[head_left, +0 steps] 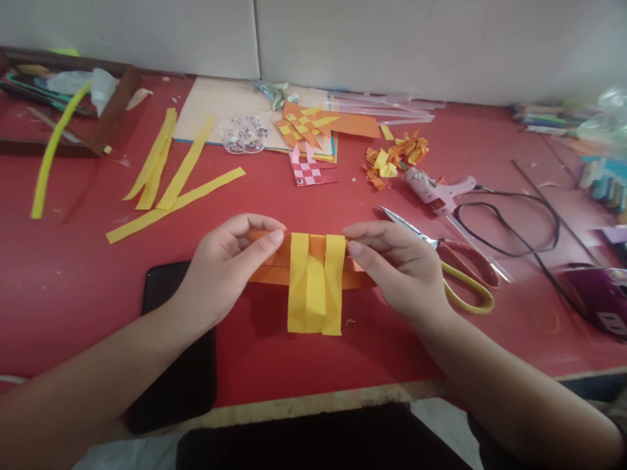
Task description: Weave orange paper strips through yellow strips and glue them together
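Between my hands, above the red table, is a piece of woven paper strips. Orange strips [269, 274] run sideways, and several yellow strips [316, 294] cross them in the middle and hang toward me. My left hand [228, 261] pinches the left end of the orange strips between thumb and fingers. On the other side my right hand [399, 261] pinches the right end in the same way. Loose yellow paper strips [176, 199] lie at the left. A finished orange and yellow woven paper fish [306, 125] and a pink and white one [308, 170] lie beyond my hands.
Scissors [465, 271] lie beside my right hand, near a pink glue gun [435, 189] with a black cord. Paper scraps [385, 163] and a bag of googly eyes [243, 134] sit farther back. A black phone [196, 372] lies under my left forearm. A wooden tray [115, 108] stands back left.
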### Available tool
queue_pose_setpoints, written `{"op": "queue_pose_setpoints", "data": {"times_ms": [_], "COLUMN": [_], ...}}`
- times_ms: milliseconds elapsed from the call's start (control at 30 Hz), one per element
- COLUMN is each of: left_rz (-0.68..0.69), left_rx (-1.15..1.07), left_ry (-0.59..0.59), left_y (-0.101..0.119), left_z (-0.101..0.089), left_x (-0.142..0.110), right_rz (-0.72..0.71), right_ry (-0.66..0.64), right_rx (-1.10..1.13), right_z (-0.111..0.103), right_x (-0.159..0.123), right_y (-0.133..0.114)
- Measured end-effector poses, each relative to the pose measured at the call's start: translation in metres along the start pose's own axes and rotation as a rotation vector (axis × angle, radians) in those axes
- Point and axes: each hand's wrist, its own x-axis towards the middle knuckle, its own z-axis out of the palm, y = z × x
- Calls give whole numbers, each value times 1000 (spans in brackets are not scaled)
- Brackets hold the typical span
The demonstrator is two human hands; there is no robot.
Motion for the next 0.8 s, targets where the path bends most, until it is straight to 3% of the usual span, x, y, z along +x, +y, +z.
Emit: {"op": "queue_pose_setpoints", "data": {"times_ms": [233,800], "left_rz": [4,70], "left_rx": [40,154], "left_ry": [-43,-84], "left_y": [-1,3], "left_z": [-1,-1], "left_x": [1,-3], "right_rz": [-4,-19], "right_ry": [-46,-19], "right_rx": [93,19], "right_z": [1,1], "right_x": [1,-1], "right_y": [-2,1]}}
